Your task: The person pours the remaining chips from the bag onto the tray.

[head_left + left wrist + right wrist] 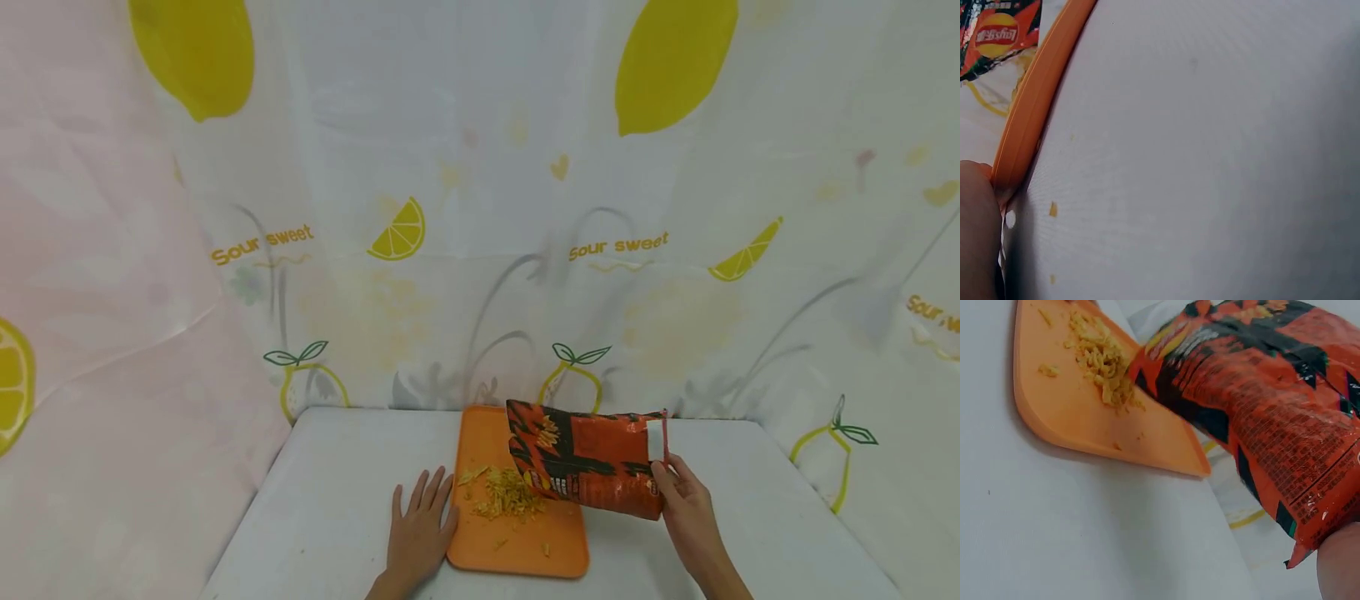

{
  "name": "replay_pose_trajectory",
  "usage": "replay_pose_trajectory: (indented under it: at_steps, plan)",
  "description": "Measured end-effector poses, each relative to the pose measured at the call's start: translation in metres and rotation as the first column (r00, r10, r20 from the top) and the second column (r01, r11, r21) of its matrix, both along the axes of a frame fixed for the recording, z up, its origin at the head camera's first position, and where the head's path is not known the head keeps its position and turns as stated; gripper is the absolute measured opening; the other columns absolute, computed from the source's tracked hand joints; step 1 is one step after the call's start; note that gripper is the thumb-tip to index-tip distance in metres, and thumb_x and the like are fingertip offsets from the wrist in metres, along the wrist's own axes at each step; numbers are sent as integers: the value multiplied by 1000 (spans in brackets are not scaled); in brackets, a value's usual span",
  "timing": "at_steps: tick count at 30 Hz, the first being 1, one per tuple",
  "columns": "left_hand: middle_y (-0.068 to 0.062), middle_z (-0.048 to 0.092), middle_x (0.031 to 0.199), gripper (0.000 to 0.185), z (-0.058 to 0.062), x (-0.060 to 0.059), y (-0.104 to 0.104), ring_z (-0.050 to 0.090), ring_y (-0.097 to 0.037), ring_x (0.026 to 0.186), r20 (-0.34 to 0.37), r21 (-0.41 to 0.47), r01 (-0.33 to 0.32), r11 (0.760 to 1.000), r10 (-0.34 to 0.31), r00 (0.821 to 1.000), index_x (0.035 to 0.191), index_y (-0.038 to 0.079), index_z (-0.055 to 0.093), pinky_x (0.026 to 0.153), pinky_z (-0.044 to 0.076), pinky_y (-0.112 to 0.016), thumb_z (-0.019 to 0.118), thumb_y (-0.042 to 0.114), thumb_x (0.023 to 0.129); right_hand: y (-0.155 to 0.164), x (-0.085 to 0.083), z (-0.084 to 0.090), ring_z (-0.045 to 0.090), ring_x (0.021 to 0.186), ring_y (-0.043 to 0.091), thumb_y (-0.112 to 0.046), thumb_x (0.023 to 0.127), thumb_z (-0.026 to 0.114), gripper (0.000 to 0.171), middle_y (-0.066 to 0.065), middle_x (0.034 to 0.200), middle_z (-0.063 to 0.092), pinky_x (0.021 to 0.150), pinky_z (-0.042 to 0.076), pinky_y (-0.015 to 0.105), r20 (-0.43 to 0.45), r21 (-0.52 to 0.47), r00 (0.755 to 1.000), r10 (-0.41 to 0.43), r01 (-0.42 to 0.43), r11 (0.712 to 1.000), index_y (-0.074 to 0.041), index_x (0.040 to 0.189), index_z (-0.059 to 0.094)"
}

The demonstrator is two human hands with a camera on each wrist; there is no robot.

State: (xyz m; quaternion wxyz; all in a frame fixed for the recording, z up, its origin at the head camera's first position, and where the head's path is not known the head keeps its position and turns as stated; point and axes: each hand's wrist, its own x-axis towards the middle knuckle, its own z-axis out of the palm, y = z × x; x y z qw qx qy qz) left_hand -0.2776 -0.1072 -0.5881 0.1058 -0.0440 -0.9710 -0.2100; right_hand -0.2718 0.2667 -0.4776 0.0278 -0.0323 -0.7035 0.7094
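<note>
One flat orange plastic tray (517, 546) on white table (330, 508); one red-black crinkled snack bag (588, 467) tilted over tray at 3 o'clock; one yellow chip pile (508, 493).

Right hand (686, 508): fingers pinching bag's end. Left hand (418, 529): fingers flat, released, touching tray's 9 o'clock edge.

Left-wrist view only: bag's round logo (999, 35).

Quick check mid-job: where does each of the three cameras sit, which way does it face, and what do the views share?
Head: worn high, facing forward and down at the white table; shows the left hand, the right hand, the flat orange plastic tray.
Left wrist: low by the table, looking along the tray's rim; a bit of hand shows.
Right wrist: low, facing the red and black crinkly snack bag; a bit of hand shows.
Shared: all show tray and bag.
</note>
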Motion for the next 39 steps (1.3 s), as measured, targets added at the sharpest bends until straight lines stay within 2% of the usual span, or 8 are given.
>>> replay_pose_trajectory:
  at_steps: [5,10,14,20,23,31,36,39]
  plan:
    - [-3,46,163,54,-2,1,1,38,-32,153,-17,1,3,1000,-3,1000,152,18,51,125,16,-67,49,44,105,2,2,-2,56,111,-19,-45,107,47,44,-35,117,59,91,52,5,20,-31,1000,4,-3,1000,-23,144,37]
    - [-2,46,163,54,-2,0,0,38,-31,154,-14,-13,-1,1000,1,1000,153,18,51,125,16,-68,48,45,105,5,1,-3,56,111,-18,-40,108,48,44,-33,116,60,91,52,6,-16,-26,1000,17,-18,1000,-15,143,36]
    - [-1,46,163,55,-1,-1,-1,38,-31,154,-9,-13,3,1000,-3,1000,153,19,50,124,17,-68,47,46,105,8,2,-3,55,112,-20,-40,108,47,40,-35,118,59,92,51,5,-27,-88,999,29,-31,996,-21,142,37]
    - [-1,45,163,55,-2,-1,-2,38,-31,154,-18,-5,5,1000,-5,1000,153,19,50,124,17,-68,47,45,105,7,0,0,53,112,-20,-48,106,47,50,-36,118,55,92,50,4,46,-44,999,8,-6,999,-22,147,33]
    - [-2,45,164,54,-2,-1,-1,38,-31,154,-13,1,1,1000,-1,1000,153,19,51,125,16,-68,47,45,105,8,0,0,52,112,-21,-45,107,47,44,-36,120,54,92,50,4,39,-92,999,7,-3,996,-28,145,33]
    - [-2,43,165,55,-3,-2,1,35,-31,155,23,-8,1,1000,-1,1000,154,19,49,126,14,-67,47,45,106,11,2,2,52,112,-22,-45,108,44,42,-37,120,54,92,50,4,17,-79,1000,21,-20,997,-31,145,32]
    - [-3,45,164,55,-1,-2,0,37,-32,154,7,-18,1,1000,-1,1000,153,18,50,125,15,-68,49,44,105,11,3,2,54,109,-20,-50,107,46,45,-36,115,58,88,51,6,20,41,1000,8,-9,999,-22,142,39]
    - [-3,45,163,55,-1,-1,0,38,-32,153,-5,-13,3,1000,-3,1000,153,17,51,124,16,-69,50,44,105,10,3,3,53,112,-20,-47,107,44,42,-37,118,56,91,50,5,25,-32,1000,8,-7,999,-26,142,36]
